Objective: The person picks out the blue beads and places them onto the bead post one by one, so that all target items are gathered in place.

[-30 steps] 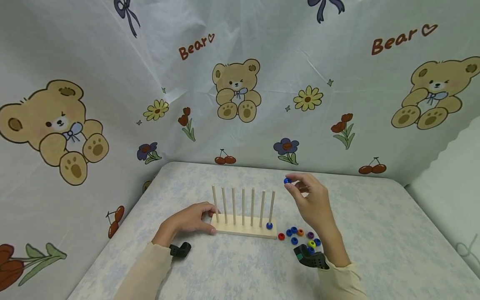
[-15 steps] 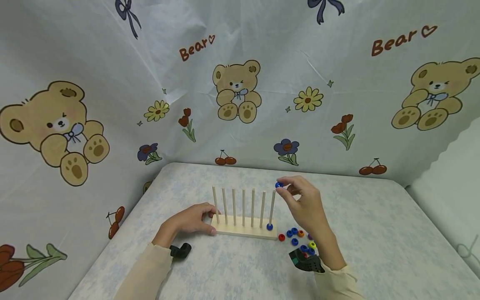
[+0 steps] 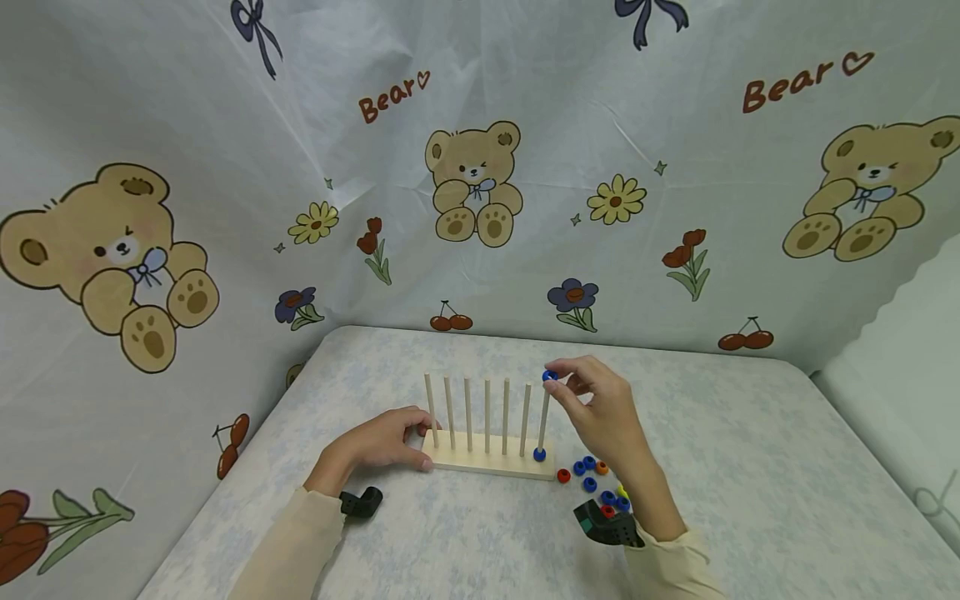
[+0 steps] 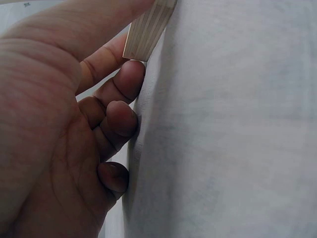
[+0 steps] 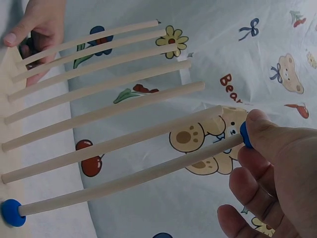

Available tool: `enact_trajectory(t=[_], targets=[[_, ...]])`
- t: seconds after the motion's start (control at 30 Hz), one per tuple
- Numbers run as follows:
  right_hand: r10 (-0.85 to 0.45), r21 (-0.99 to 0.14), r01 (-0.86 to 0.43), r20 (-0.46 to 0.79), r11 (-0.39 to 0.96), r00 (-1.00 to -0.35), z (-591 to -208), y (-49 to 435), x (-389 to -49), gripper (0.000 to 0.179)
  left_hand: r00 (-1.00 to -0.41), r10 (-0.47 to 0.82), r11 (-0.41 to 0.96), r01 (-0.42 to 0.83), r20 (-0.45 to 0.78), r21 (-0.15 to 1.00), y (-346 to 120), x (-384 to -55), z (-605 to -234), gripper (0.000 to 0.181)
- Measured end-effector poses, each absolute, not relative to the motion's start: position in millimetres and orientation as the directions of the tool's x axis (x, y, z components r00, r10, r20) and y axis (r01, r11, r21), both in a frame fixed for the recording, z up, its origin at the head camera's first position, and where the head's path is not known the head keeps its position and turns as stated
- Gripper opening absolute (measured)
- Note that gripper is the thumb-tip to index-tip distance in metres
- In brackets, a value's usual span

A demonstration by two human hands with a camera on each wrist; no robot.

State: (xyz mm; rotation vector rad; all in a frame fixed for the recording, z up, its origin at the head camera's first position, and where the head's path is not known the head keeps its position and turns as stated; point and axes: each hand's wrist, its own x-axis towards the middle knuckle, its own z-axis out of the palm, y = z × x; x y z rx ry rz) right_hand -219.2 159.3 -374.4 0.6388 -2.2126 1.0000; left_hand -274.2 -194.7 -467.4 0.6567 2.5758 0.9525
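Note:
A wooden peg stand (image 3: 487, 456) with several upright pegs stands on the table. My left hand (image 3: 386, 437) grips its left end, thumb at the front edge and fingers behind; the left wrist view shows the end of the base (image 4: 148, 32) between thumb and forefinger. My right hand (image 3: 600, 404) pinches a blue bead (image 3: 550, 377) between thumb and forefinger at the tip of the rightmost peg (image 3: 544, 417). In the right wrist view the held bead (image 5: 245, 135) meets the peg's end. Another blue bead (image 3: 539, 455) sits at the foot of that same peg.
Loose beads lie right of the stand: a red bead (image 3: 563, 476), an orange bead (image 3: 602, 468), several blue beads such as one blue bead (image 3: 590, 484), and others partly hidden by the right wrist. Behind the table (image 3: 750, 450) hangs a bear-print cloth (image 3: 525, 167).
My right hand has moved left and slightly down, bringing the pinched blue bead from right of the stand to the rightmost peg's tip. The left hand has stayed in place.

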Motion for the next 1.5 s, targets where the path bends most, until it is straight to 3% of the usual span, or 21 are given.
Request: enact_trajectory(t=[0.8, 1.5], targets=[[-0.209, -0.482, -0.642, 0.679, 0.597, -0.704, -375.6, 161.8, -221.3, 0.022, -0.842, 0.526, 0.666, 0.32, -0.119, 0.674, -195.0, -275.8, -469.5, 0.046], [-0.205, -0.537, -0.582, 0.603, 0.611, -0.771, -378.6, 160.6, -221.1, 0.019, -0.842, 0.527, 0.676, 0.332, -0.116, 0.659, -197.5, -276.0, -473.2, 0.046]])
